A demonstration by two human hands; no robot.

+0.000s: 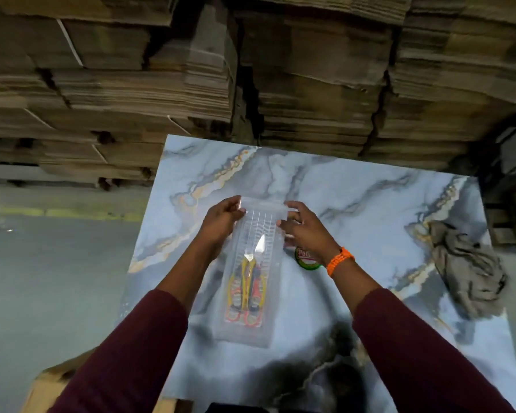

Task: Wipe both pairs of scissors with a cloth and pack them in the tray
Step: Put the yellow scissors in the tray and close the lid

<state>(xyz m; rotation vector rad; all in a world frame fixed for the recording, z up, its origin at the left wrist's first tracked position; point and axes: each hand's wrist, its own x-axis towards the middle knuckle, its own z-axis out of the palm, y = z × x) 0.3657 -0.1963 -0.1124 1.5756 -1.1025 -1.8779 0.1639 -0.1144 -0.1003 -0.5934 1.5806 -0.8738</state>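
Floor (57, 278): grey, left of the left hand, beyond the table edge.
Left sleeve (125, 353): dark maroon, reaching to mid-forearm.
Left hand (221, 222): fingers and thumb curled, pinching the far left corner of the tray.
Table (370, 204): blue-grey marbled top, under both hands.
Tray (252, 338): clear plastic, long and narrow, lying on the table between the forearms. Its far end is held between the two hands and its near end points at the person. Whether a clear lid covers it, I cannot tell.
Scissors (246, 289): inside the tray, nearer the person than the hands, with yellow and red-orange handles side by side. The blades point toward the hands, and one bright tip shows.
Right hand (304, 231): fingers bent, pinching the far right corner of the tray, level with the left hand and apart from it by the tray's width.
Tape (306, 259): a green-rimmed roll on the table, partly hidden under the right wrist, just right of the tray.
Wristband (340, 260): orange, on the right wrist.
Cloth (468, 272): grey, crumpled on the table well right of the right hand.
Cardboard (310, 99): flattened stacks beyond the hands, behind the table.
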